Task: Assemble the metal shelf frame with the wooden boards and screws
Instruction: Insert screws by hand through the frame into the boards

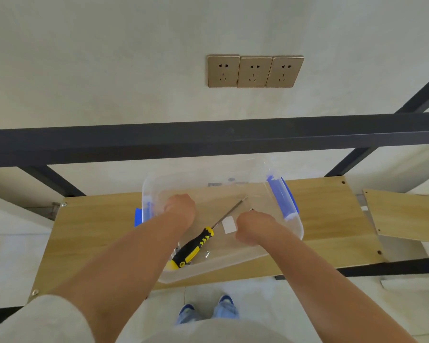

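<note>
Both hands reach down into a clear plastic bin (pixel 280 233) with blue latch handles, which sits on a wooden board (pixel 92 233). Left hand (pixel 180 209): seen from the back, knuckles bent downward, fingers hidden beyond the wrist; whether it grips anything cannot be told. Right hand (pixel 254 227): fingers curled under, with a small dark object, possibly a screw (pixel 251 209), showing at its fingertips; the pinch itself is not clearly visible.

Between the two forearms, inside the bin, lies a screwdriver (pixel 196 246) with a black-and-yellow handle, its shaft pointing away toward the far right corner of the bin. A white label (pixel 228 225) lies beside the shaft, and a few loose silver screws (pixel 207 254) rest on the bin floor near the handle.

The wooden board is fixed to the dark metal shelf frame (pixel 208 137); screw heads show at its left corners, and open holes at its right corners. A second wooden board (pixel 406 216) lies tilted just to the right. One horizontal frame bar crosses the view above the bin, with diagonal bars at either side.

Behind stands a pale wall carrying three gold-coloured wall sockets (pixel 255 71) in a row. Below, on a light tiled floor (pixel 10 263), blue shoes (pixel 208 309) are visible.
</note>
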